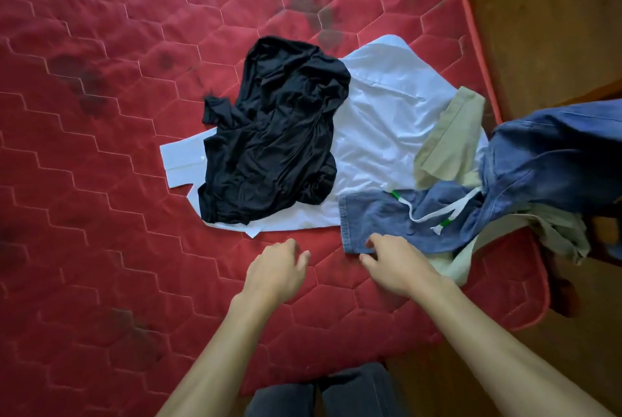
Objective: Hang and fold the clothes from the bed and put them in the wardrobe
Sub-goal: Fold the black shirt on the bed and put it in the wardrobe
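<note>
My right hand (393, 263) pinches the near hem of the jeans (377, 214) on the mattress (101, 181); my left hand (277, 270), fingers relaxed, holds nothing.

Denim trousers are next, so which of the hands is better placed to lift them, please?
The right hand: its fingertips touch the denim trousers' hem corner; the left hand is over bare mattress.

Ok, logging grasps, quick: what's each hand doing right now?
Left hand: open, holding nothing.
Right hand: pinching the hem of the denim trousers.
</note>
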The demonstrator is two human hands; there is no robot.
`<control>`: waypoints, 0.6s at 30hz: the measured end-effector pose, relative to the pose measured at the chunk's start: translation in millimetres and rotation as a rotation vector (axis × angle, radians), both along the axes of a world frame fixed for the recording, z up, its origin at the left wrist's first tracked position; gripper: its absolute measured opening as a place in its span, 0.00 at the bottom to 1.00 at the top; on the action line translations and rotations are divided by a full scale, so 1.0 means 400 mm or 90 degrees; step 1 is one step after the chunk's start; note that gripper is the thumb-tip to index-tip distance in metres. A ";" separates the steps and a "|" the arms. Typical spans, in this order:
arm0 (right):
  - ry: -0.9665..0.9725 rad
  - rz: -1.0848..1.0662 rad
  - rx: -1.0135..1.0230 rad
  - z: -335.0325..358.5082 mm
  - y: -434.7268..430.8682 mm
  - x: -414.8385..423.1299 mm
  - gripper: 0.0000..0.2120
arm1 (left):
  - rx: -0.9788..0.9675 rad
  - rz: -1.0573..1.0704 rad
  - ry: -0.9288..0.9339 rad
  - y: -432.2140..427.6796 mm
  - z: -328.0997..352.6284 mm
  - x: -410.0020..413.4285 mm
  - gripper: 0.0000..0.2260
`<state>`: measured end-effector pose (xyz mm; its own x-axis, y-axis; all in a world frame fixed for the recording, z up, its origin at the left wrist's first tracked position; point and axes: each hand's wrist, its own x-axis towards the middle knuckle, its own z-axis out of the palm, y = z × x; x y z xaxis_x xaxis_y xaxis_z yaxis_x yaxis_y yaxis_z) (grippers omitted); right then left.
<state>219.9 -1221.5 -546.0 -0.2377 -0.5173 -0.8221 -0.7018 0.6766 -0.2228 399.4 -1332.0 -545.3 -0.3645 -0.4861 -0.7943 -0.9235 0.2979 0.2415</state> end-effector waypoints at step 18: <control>-0.010 -0.367 -0.203 -0.358 -0.295 0.110 0.32 | -0.259 0.117 0.265 -0.177 -0.372 0.071 0.09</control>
<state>263.9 -1339.6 -689.3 -0.5386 -0.5298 -0.6551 -0.2424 0.8421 -0.4817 427.8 -1403.0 -694.2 -0.4861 -0.8047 -0.3409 -0.8211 0.2870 0.4934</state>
